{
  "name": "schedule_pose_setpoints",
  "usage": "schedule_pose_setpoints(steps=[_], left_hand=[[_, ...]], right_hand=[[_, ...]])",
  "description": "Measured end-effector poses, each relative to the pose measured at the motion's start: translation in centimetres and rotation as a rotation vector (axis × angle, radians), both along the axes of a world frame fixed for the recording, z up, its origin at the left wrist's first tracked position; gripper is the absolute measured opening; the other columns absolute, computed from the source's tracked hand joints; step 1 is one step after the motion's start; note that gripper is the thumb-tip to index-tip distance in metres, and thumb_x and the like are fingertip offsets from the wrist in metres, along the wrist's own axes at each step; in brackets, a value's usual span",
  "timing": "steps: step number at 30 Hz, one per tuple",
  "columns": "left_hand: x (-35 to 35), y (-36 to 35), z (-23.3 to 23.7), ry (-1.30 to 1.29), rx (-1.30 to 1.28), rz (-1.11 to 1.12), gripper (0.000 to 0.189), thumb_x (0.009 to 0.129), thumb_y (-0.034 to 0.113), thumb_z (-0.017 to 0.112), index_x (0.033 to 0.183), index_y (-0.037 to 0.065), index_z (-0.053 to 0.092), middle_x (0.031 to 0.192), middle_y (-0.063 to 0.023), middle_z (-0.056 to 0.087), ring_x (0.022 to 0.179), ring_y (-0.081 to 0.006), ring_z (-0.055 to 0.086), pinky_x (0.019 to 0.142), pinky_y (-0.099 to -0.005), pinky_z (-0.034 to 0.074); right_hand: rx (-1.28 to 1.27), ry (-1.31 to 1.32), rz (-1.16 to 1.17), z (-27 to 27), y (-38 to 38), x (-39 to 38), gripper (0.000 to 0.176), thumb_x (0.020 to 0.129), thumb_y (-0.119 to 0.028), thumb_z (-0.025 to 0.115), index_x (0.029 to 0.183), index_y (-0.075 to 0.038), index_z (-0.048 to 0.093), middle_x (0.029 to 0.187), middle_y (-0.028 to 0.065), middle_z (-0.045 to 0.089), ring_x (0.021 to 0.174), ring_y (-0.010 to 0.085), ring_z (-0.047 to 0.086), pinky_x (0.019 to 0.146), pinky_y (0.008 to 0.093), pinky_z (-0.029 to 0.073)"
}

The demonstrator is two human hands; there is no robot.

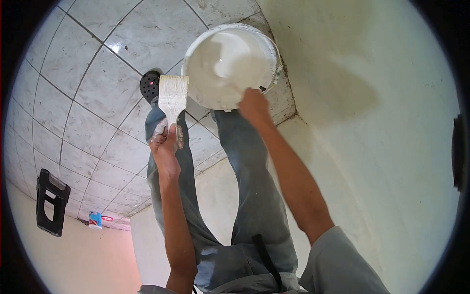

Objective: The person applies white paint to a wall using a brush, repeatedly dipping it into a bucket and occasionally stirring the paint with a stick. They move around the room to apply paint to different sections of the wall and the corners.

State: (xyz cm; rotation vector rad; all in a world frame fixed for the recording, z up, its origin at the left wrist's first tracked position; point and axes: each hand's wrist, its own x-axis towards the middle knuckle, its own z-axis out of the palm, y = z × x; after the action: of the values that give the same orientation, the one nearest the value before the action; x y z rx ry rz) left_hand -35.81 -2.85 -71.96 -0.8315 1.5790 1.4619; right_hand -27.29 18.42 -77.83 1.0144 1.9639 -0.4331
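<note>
My left hand (167, 135) is wrapped round the handle of a wide paintbrush (173, 93), whose pale, paint-coated bristles point away from me. White smears cover some of its fingers. A large white bucket (186, 73) stands beyond my legs, holding off-white liquid (210, 63). At the bucket's near right side, my right hand (254, 104) is closed. Something thin and blurred extends from it over the liquid; what it is cannot be made out. The brush is just left of the bucket's rim.
Smudged grey-white tiles (83, 83) cover the floor. A pale wall (391, 147) with a damp-looking patch rises at the right. A black perforated shoe (150, 85) is beside the brush. At the lower left are a black frame-like object (52, 203) and a small blue-and-white item (95, 220).
</note>
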Motion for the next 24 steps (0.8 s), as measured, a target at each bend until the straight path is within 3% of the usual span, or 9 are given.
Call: schedule_pose_setpoints(steps=[4, 7, 9, 12, 16, 19, 22, 24], left_hand=[[0.3, -0.7, -0.4, -0.015, -0.025, -0.03, 0.018, 0.086, 0.015, 0.057, 0.089, -0.001, 0.063, 0.071, -0.0035, 0.06, 0.055, -0.0089, 0.049, 0.051, -0.0237, 0.038], [0.5, -1.0, -0.8, -0.044, -0.006, -0.066, 0.017, 0.087, 0.011, 0.055, 0.099, 0.0, 0.059, 0.071, 0.0003, 0.058, 0.054, -0.005, 0.044, 0.048, -0.0208, 0.033], [0.2, -0.6, -0.5, -0.022, -0.003, -0.036, 0.017, 0.087, 0.011, 0.056, 0.099, -0.001, 0.059, 0.07, 0.0004, 0.057, 0.054, -0.0049, 0.044, 0.048, -0.0205, 0.032], [-0.1, -0.3, -0.2, -0.007, 0.007, -0.023, 0.016, 0.087, 0.012, 0.055, 0.093, -0.001, 0.061, 0.071, -0.002, 0.059, 0.054, -0.0073, 0.046, 0.049, -0.0227, 0.036], [0.1, -0.6, -0.4, -0.018, 0.02, -0.002, 0.016, 0.087, 0.012, 0.054, 0.091, -0.001, 0.062, 0.071, -0.0032, 0.06, 0.053, -0.0088, 0.047, 0.05, -0.0236, 0.037], [0.2, -0.9, -0.6, -0.014, 0.013, -0.034, 0.016, 0.087, 0.012, 0.054, 0.09, -0.001, 0.062, 0.07, -0.0032, 0.06, 0.053, -0.009, 0.047, 0.049, -0.0238, 0.037], [0.2, -0.9, -0.6, -0.005, 0.01, -0.063, 0.016, 0.087, 0.013, 0.054, 0.09, -0.001, 0.062, 0.07, -0.0032, 0.059, 0.053, -0.0092, 0.047, 0.049, -0.0243, 0.037], [0.1, -0.6, -0.3, -0.012, 0.004, -0.047, 0.016, 0.087, 0.013, 0.054, 0.089, -0.001, 0.062, 0.07, -0.003, 0.059, 0.053, -0.0092, 0.047, 0.05, -0.0244, 0.037]], right_hand=[[0.12, 0.027, -0.018, 0.4, 5.0, -2.4, 0.015, 0.075, -0.014, 0.057, 0.083, -0.001, 0.062, 0.086, 0.0196, 0.062, 0.083, 0.0333, 0.062, 0.074, 0.0414, 0.051], [0.129, 0.25, 0.023, -1.8, 2.9, -4.7, 0.017, 0.078, -0.014, 0.051, 0.081, -0.002, 0.062, 0.083, 0.0201, 0.063, 0.082, 0.0341, 0.062, 0.075, 0.0412, 0.05], [0.028, 0.174, 0.047, -1.1, -0.9, -6.4, 0.017, 0.077, -0.013, 0.05, 0.08, -0.002, 0.063, 0.083, 0.0205, 0.062, 0.082, 0.0345, 0.062, 0.075, 0.0424, 0.05], [-0.047, 0.156, 0.005, 0.4, -3.2, -3.0, 0.014, 0.075, -0.01, 0.053, 0.08, -0.002, 0.063, 0.082, 0.02, 0.063, 0.082, 0.0344, 0.063, 0.074, 0.0424, 0.05], [0.06, -0.034, -0.011, 0.0, 2.4, 1.6, 0.017, 0.075, -0.013, 0.059, 0.084, 0.0, 0.063, 0.087, 0.0201, 0.063, 0.085, 0.0338, 0.062, 0.074, 0.0413, 0.05], [0.103, 0.031, 0.038, 0.4, 5.6, -2.0, 0.018, 0.074, -0.015, 0.06, 0.083, 0.0, 0.063, 0.084, 0.0188, 0.063, 0.083, 0.0339, 0.062, 0.073, 0.0423, 0.05], [0.14, 0.261, -0.04, -2.6, 2.5, -4.6, 0.016, 0.075, -0.012, 0.057, 0.084, 0.0, 0.062, 0.084, 0.0183, 0.063, 0.085, 0.0341, 0.062, 0.073, 0.0419, 0.05], [0.053, 0.161, 0.038, -0.8, -0.4, -5.5, 0.015, 0.075, -0.009, 0.055, 0.083, 0.0, 0.062, 0.084, 0.0199, 0.062, 0.084, 0.0347, 0.062, 0.073, 0.0422, 0.05]])
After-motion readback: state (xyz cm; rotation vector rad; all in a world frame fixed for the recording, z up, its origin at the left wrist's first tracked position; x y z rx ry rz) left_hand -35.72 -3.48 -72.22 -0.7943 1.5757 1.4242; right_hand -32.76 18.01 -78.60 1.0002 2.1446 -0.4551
